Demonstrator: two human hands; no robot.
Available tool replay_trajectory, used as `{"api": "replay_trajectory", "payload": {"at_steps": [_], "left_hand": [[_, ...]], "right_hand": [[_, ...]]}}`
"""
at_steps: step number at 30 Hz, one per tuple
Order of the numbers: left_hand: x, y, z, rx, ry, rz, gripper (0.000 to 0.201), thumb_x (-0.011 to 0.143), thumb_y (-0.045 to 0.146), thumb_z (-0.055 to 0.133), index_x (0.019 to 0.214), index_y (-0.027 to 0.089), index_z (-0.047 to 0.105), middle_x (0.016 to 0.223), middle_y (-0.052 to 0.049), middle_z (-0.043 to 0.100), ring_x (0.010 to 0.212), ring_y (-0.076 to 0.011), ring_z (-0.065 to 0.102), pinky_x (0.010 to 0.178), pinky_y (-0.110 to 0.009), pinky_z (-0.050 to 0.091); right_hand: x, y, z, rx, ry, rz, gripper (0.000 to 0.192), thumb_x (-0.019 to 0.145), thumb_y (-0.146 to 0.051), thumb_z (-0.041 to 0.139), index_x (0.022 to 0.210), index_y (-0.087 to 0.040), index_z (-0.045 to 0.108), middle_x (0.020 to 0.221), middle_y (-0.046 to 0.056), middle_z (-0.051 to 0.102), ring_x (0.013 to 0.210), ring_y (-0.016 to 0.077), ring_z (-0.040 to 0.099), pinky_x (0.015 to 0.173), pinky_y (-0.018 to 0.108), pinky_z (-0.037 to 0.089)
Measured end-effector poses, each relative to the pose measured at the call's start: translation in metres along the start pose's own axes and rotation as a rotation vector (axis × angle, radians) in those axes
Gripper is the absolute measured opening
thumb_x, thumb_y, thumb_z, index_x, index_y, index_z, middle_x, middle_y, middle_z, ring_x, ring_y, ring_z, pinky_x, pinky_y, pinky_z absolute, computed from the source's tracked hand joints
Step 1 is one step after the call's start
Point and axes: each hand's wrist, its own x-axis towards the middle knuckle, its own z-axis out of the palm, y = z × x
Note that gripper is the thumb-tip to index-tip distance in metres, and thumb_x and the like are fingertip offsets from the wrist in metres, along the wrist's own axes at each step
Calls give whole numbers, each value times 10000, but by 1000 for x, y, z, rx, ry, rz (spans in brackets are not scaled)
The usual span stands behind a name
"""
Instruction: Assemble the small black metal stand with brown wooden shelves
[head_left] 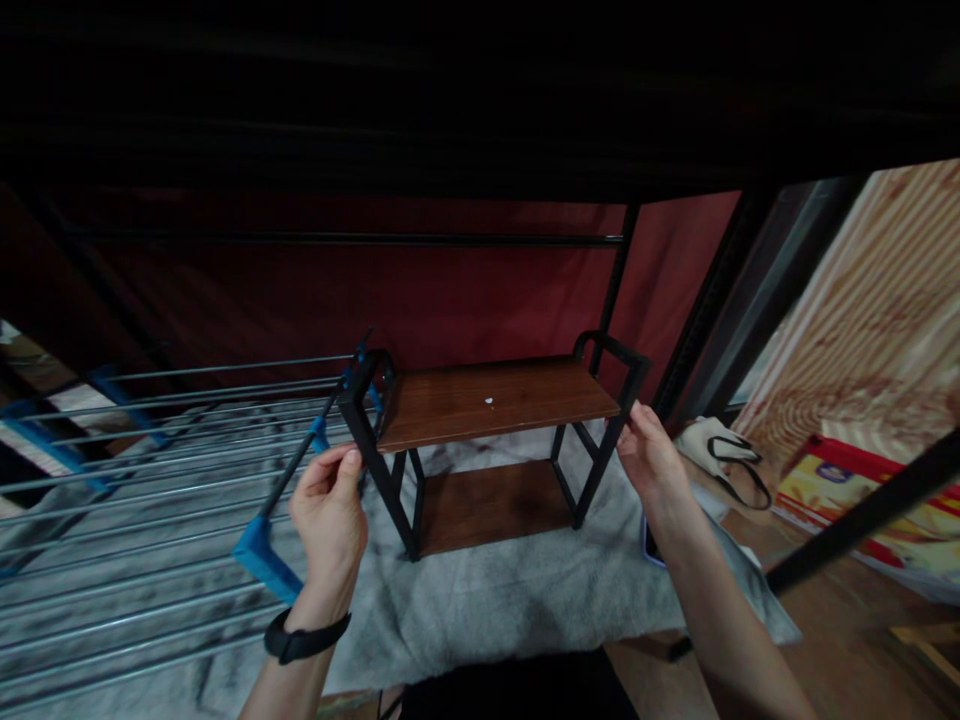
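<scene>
- Small two-tier shelf stands upright on a grey rug.
- Left hand pinches its left black frame.
- Right hand grips the right frame.
- Hands well apart; drying rack just left.

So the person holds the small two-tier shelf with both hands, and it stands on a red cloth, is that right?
Not quite: the cloth is grey, not red; the red is the wall behind. The head view shows it. The rest holds: the left hand and right hand each grip a black side frame of the two-tier shelf.
</scene>
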Motion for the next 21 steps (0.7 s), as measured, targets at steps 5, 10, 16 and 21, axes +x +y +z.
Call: {"api": "replay_trajectory", "payload": {"at_steps": [5, 10, 16, 21], "left_hand": [[-3, 4, -1, 6, 22, -40, 235, 789, 351, 736, 958, 193, 695, 901, -10, 664, 794, -110, 595, 791, -238, 475], [-2, 11, -2, 7, 4, -79, 227, 801, 370, 732, 933, 189, 699, 874, -10, 660, 770, -110, 584, 745, -225, 463], [-5, 15, -3, 117, -58, -27, 268, 808, 399, 719, 999, 210, 700, 933, -19, 676, 820, -132, 602, 775, -241, 475], [0, 19, -3, 53, -32, -22, 281, 845, 402, 670, 1057, 219, 691, 996, -41, 687, 898, -153, 628, 752, -244, 484]], "right_hand": [[-2, 1, 1, -74, -9, 7, 142, 767, -298, 767, 887, -242, 714, 920, -28, 746, 849, 123, 689, 789, 230, 561], [-2, 2, -4, -107, 3, -25, 126, 769, -298, 752, 876, -247, 710, 940, -28, 736, 891, 121, 678, 829, 228, 541], [-1, 1, -8, -160, 30, -23, 114, 767, -305, 756, 824, -222, 704, 877, -29, 716, 798, 100, 653, 749, 198, 515], [1, 0, -14, -91, 66, -8, 115, 763, -302, 744, 843, -229, 704, 866, -41, 705, 788, 87, 651, 748, 185, 519]]}}
